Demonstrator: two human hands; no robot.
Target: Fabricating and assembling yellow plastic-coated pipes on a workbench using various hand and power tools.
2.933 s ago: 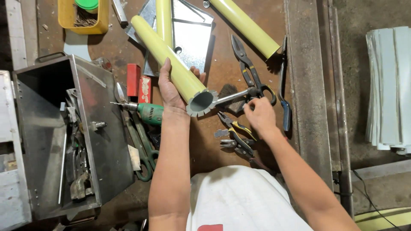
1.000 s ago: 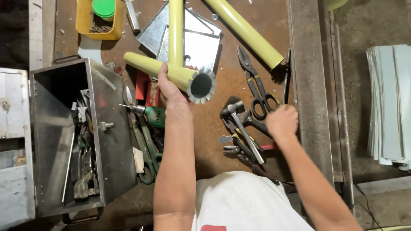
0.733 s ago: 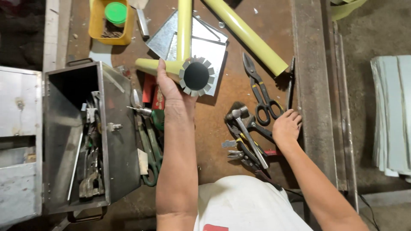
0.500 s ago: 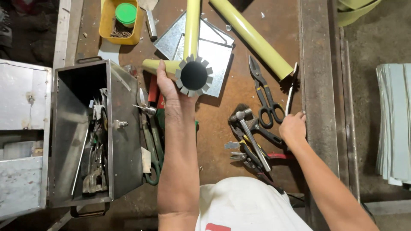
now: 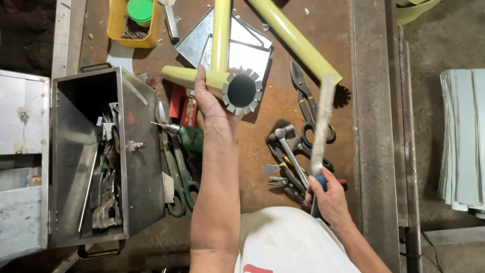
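My left hand grips a short yellow tube and holds it above the rusty bench. The tube's open end faces up at me and has a ring of cut metal tabs around it. My right hand is closed on the blue handle of a long flat grey tool, probably a file. The tool is motion-blurred and points away from me, to the right of the tube end. It stands above a pile of hand tools: a hammer and pliers.
An open metal toolbox full of tools stands at the left. Next to it lie a green drill and green-handled snips. Tin snips, two more yellow tubes, sheet-metal pieces, a yellow tray and stacked sheets are around.
My right hand has picked the long flat tool out of the pile and raised it. My left hand has turned the tube so that its tabbed end faces the camera.
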